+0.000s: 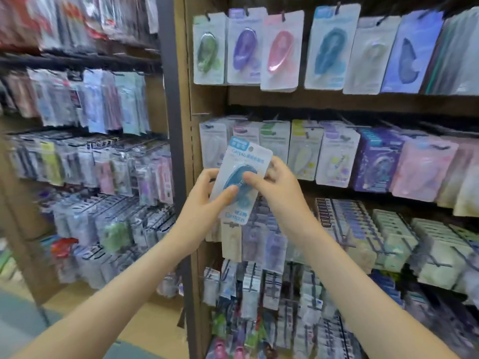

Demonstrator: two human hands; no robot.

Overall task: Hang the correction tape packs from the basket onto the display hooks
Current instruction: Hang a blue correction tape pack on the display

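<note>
Blue correction tape pack (241,181) sits tilted in front of the middle row of the display shelf (285,99), pinched between both hands. Left hand (204,203) grips its left edge, thumb on the blister; right hand (277,187) pinches its right edge.

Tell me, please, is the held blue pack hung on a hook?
No: the pack is tilted, held by left hand and right hand.
</note>
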